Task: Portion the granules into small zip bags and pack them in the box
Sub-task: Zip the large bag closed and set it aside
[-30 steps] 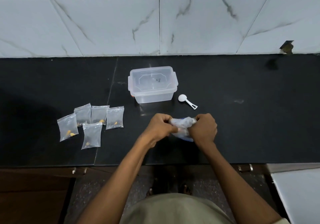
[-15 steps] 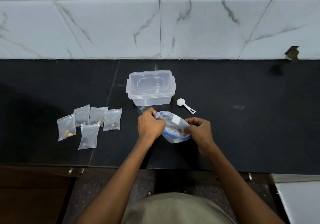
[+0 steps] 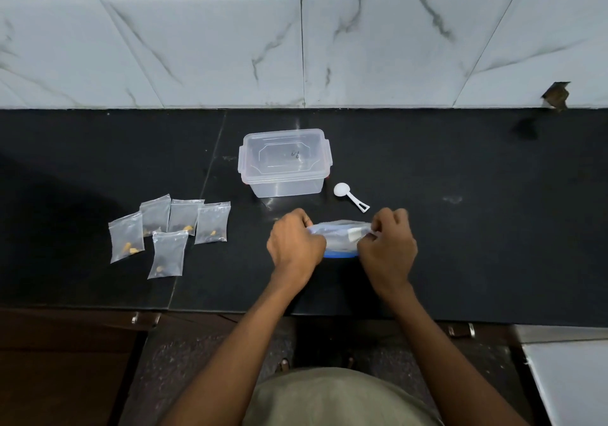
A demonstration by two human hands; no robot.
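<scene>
On the black counter (image 3: pixel 460 261), the left hand (image 3: pixel 294 248) and right hand (image 3: pixel 388 248) each pinch one end of the large zip bag (image 3: pixel 339 239) — fingers curled tight, bag stretched between them, just before the lidded box (image 3: pixel 284 162).

Both hands grip a clear zip bag (image 3: pixel 339 238) with a blue strip, left hand (image 3: pixel 294 244) at one end, right hand (image 3: pixel 388 248) at the other, stretched over the black counter (image 3: pixel 477 244). Behind sits a lidded clear box (image 3: pixel 284 162), a white scoop (image 3: pixel 348 195) beside it. Five small filled bags (image 3: pixel 169 231) lie clustered to the left.
</scene>
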